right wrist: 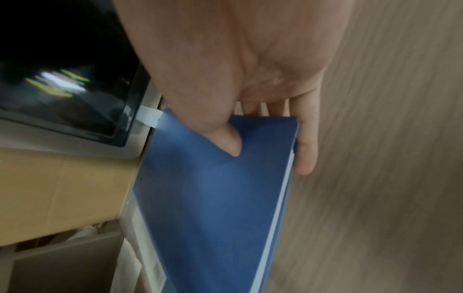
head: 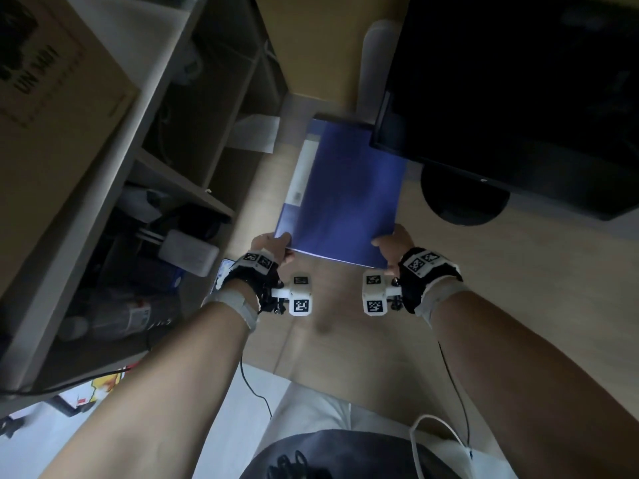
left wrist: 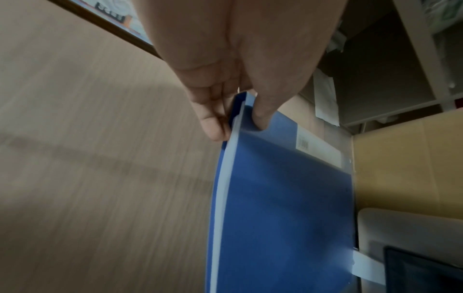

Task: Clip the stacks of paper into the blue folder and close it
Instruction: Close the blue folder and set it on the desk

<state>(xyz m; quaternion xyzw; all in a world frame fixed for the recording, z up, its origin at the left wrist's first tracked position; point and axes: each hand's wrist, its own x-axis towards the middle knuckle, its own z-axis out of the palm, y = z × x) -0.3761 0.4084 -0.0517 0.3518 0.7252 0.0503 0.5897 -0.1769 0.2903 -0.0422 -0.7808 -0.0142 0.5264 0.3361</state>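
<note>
The blue folder point(head: 345, 191) is closed and held above the wooden desk point(head: 518, 288), its far end under the monitor. White paper edges point(left wrist: 225, 178) show between its covers. My left hand point(head: 273, 245) pinches the near left corner, thumb on top and fingers beneath point(left wrist: 215, 126). My right hand point(head: 392, 247) pinches the near right corner the same way, thumb point(right wrist: 225, 140) on the cover point(right wrist: 213, 198) and fingers under it. A white label strip with a barcode point(left wrist: 318, 146) runs along the folder's spine side.
A black monitor point(head: 518, 98) on a round stand point(head: 463, 198) stands at the right rear. Shelving point(head: 193, 140) with clutter, bottles and a cardboard box point(head: 52, 115) fills the left. Cables run from both wrists toward my lap.
</note>
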